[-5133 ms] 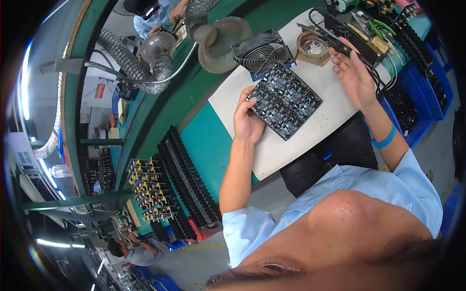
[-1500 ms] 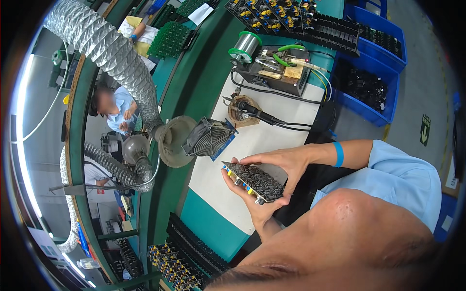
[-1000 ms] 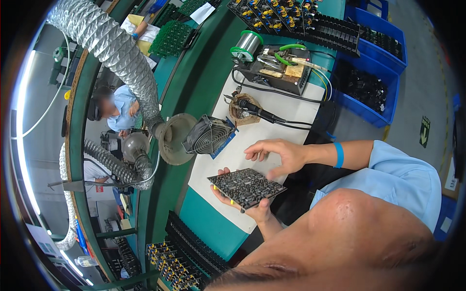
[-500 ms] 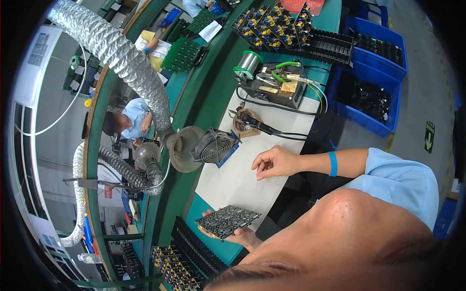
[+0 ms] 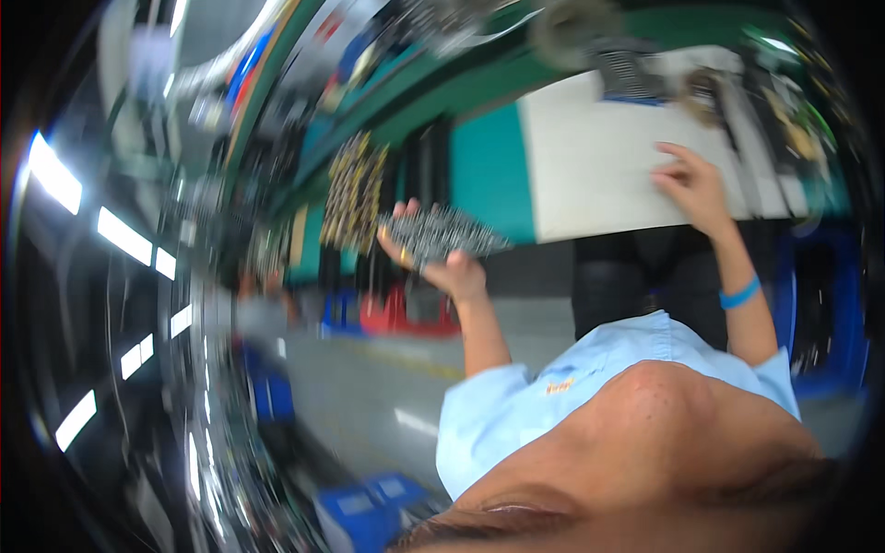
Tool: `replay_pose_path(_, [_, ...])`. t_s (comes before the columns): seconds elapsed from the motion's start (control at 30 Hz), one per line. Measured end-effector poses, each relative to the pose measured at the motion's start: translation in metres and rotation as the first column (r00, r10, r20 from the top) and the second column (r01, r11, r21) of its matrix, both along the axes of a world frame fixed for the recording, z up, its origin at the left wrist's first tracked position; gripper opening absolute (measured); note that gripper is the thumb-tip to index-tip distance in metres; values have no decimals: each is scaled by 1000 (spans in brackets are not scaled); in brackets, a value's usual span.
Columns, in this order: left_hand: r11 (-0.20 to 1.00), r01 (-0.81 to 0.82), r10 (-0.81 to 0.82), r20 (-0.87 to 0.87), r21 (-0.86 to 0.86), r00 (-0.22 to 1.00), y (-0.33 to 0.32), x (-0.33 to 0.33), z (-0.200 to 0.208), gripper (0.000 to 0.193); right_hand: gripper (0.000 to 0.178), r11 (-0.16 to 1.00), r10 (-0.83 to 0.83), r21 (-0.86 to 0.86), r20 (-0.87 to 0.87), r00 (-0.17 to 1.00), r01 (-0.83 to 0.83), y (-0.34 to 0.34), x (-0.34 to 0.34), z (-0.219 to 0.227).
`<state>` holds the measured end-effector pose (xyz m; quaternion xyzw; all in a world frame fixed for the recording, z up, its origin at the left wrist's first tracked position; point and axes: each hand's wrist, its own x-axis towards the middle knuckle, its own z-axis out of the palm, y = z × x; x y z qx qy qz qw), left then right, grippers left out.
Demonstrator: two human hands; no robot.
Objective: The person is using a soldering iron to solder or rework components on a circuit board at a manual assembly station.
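A dark printed circuit board, thick with small parts and blurred by motion, lies tilted across my left hand. The fingers and thumb of that hand hold it from below, off the near edge of the bench. Over the white sheet on the bench, my right hand holds nothing. Its thumb and forefinger stand apart, while the other fingers are loosely bent. Beyond it sit a small fan with a round grille and a brownish round holder, both smeared.
Left of the green mat are dark racks and upright boards with yellow parts. A red bin stands below the bench. To the right is a blue bin. A duct hood hangs at the back.
The view has swung left, so the bench now lies higher and to the right. The circuit board stays in my left hand. My right hand's thumb and forefinger are further apart.
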<state>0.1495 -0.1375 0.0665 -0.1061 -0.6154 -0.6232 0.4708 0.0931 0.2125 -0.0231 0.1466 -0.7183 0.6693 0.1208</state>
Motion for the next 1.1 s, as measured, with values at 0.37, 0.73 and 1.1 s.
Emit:
replay_pose_path(0.37, [736,-658,650,-106,-161,753,-140,92,26,103,30,991,65,104,127,990,-79,-7,0,0])
replay_pose_path(0.73, [726,-634,655,-14,-264,756,-281,66,20,103,33,979,-4,202,184,983,-33,-11,2,1])
replay_pose_path(1.1, [769,-470,580,165,-434,798,-349,15,19,112,32,947,-69,318,90,994,37,-13,4,-2])
